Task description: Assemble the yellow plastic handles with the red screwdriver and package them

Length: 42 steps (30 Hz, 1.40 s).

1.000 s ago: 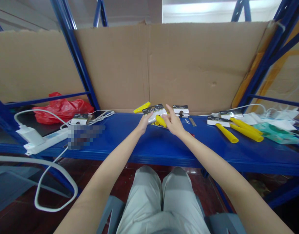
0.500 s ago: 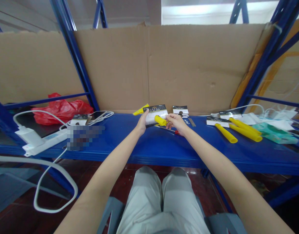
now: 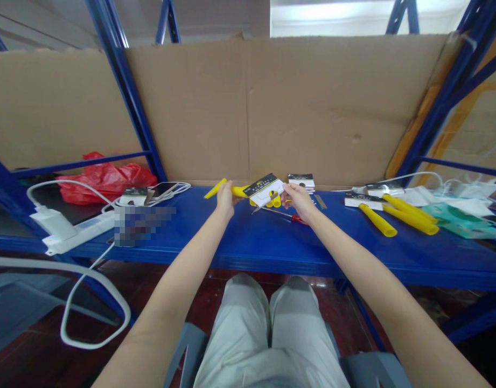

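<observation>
Right hand (image 3: 298, 202) grips a black-and-white printed card (image 3: 266, 189) above the blue metal tabletop (image 3: 264, 237). Left hand (image 3: 225, 199) grasps a yellow tapered tube (image 3: 240, 191). At far right, a translucent green packet (image 3: 461, 220); its contents cannot be determined.

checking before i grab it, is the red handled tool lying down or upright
Lying down; the red-handled tool stretches along the blue table near the right hand.

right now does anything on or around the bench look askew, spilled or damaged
Mostly the white cable at left: it sags in a loose loop below the blue bench's front edge, where it could snag. I see no spill or breakage, but the patch beside the power strip is pixelated.
</observation>
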### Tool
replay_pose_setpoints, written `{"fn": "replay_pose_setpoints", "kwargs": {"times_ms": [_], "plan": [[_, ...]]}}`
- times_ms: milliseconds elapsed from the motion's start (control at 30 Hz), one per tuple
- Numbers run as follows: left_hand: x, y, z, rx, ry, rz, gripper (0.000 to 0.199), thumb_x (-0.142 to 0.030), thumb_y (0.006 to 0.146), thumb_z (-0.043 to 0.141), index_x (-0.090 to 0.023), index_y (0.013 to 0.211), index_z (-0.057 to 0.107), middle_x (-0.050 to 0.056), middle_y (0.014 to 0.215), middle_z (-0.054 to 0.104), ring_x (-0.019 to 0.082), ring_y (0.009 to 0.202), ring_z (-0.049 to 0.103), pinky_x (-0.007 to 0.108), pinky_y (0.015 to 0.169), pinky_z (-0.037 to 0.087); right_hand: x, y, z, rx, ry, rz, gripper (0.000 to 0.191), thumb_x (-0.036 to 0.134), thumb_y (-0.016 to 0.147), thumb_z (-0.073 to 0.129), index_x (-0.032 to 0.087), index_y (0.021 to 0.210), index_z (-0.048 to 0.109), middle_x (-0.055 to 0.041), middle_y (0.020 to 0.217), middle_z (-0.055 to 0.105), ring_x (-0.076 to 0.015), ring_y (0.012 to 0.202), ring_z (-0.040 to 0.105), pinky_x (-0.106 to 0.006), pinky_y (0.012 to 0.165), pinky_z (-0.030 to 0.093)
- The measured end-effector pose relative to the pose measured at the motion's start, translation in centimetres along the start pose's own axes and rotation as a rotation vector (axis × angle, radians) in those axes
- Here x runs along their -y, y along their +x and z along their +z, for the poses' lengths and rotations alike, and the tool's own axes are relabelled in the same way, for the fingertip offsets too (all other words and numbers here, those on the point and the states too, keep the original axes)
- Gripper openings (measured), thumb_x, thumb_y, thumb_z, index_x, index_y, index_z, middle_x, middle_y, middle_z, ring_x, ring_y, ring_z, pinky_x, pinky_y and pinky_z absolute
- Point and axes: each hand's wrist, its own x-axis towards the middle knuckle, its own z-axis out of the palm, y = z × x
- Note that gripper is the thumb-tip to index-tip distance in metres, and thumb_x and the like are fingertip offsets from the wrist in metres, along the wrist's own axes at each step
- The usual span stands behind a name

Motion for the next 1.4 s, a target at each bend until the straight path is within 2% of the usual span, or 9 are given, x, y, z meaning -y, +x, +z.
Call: {"fn": "replay_pose_setpoints", "kwargs": {"times_ms": [133, 233, 400, 467, 567, 700, 900, 1200, 1400], "plan": [[-0.3, -0.3, -0.1, 0.0, 0.063, 0.007, 0.013, -0.025, 0.08, 0.061, -0.024, 0.092, 0.055, -0.005, 0.066, 0.053, 0.012, 0.058, 0.059, 0.026, 0.061, 0.052, 0.1, 0.3, -0.6, -0.12, 0.02, -0.01, 0.024, 0.032, 0.082, 0.059, 0.02, 0.064, 0.047, 0.0058, 0.05, 0.052, -0.0065, 0.038, 0.046, -0.017, 0.037, 0.033], [-0.5, -0.7, 0.2, -0.024, 0.121, 0.006, 0.027, -0.02, 0.08, 0.06, -0.025, 0.106, 0.054, -0.003, 0.072, 0.057, 0.013, 0.061, 0.062, 0.027, 0.063, 0.053, 0.1, 0.8, -1.4, -0.242, 0.012, -0.003, 0.02, 0.024, 0.08, 0.056, 0.02, 0.063, 0.047, 0.0059, 0.05, 0.052, -0.0057, 0.036, 0.044, -0.016, 0.035, 0.031], [-0.6, -1.4, 0.6, -0.069, 0.181, -0.02, 0.063, -0.015, 0.081, 0.055, -0.029, 0.138, 0.031, 0.002, 0.092, 0.065, 0.015, 0.068, 0.067, 0.03, 0.066, 0.055, 0.1, 1.9, -3.4, -0.471, 0.001, 0.035, 0.013, 0.015, 0.079, 0.053, 0.02, 0.069, 0.047, 0.0066, 0.05, 0.054, -0.0053, 0.033, 0.042, -0.016, 0.032, 0.03], [-0.7, -1.7, 0.7, -0.057, 0.193, -0.03, 0.074, -0.013, 0.081, 0.055, -0.027, 0.145, 0.021, 0.004, 0.095, 0.066, 0.016, 0.07, 0.068, 0.03, 0.067, 0.055, 0.2, 2.3, -4.4, -0.53, 0.016, 0.051, 0.009, 0.012, 0.078, 0.053, 0.02, 0.078, 0.049, 0.0076, 0.051, 0.055, -0.0054, 0.033, 0.042, -0.016, 0.032, 0.03], [-0.7, -2.1, 0.8, -0.032, 0.208, -0.049, 0.082, -0.012, 0.08, 0.054, -0.023, 0.149, 0.011, 0.007, 0.097, 0.068, 0.017, 0.069, 0.068, 0.03, 0.065, 0.054, 0.6, 3.1, -6.0, -0.588, 0.045, 0.08, 0.015, 0.008, 0.079, 0.051, 0.02, 0.089, 0.049, 0.0094, 0.05, 0.054, -0.0057, 0.031, 0.041, -0.015, 0.03, 0.029], [-0.6, -2.4, 1.0, -0.003, 0.234, -0.064, 0.081, -0.014, 0.082, 0.053, -0.022, 0.15, 0.009, 0.006, 0.092, 0.068, 0.015, 0.059, 0.065, 0.025, 0.055, 0.049, 1.0, 4.2, -7.6, -0.612, 0.028, 0.075, 0.012, 0.007, 0.082, 0.048, 0.018, 0.081, 0.053, 0.0085, 0.048, 0.052, -0.0038, 0.031, 0.039, -0.014, 0.03, 0.028], [-0.8, -2.7, 1.2, 0.018, 0.275, -0.093, 0.062, -0.017, 0.085, 0.052, -0.021, 0.142, 0.028, 0.004, 0.082, 0.066, 0.011, 0.049, 0.058, 0.021, 0.044, 0.041, 0.6, 5.9, -8.6, -0.66, -0.064, 0.103, 0.009, 0.009, 0.085, 0.052, 0.017, 0.081, 0.056, 0.0073, 0.049, 0.052, -0.0044, 0.034, 0.042, -0.015, 0.031, 0.029], [-0.5, -3.1, 1.2, 0.062, 0.27, -0.106, 0.066, -0.017, 0.086, 0.051, -0.021, 0.145, 0.021, 0.005, 0.083, 0.066, 0.012, 0.052, 0.06, 0.018, 0.041, 0.039, -0.4, 8.6, -8.5, -0.628, -0.158, 0.217, 0.012, 0.01, 0.088, 0.048, 0.017, 0.09, 0.058, 0.0065, 0.053, 0.051, -0.0047, 0.036, 0.043, -0.016, 0.036, 0.034], [-0.6, -3.4, 1.3, 0.074, 0.264, -0.117, 0.069, -0.016, 0.085, 0.05, -0.021, 0.146, 0.019, 0.006, 0.088, 0.068, 0.012, 0.053, 0.061, 0.018, 0.041, 0.04, -1.7, 10.3, -9.4, -0.558, -0.422, 0.29, 0.019, 0.008, 0.089, 0.045, 0.014, 0.1, 0.059, 0.0035, 0.058, 0.054, -0.0048, 0.04, 0.046, -0.016, 0.042, 0.041]]}}
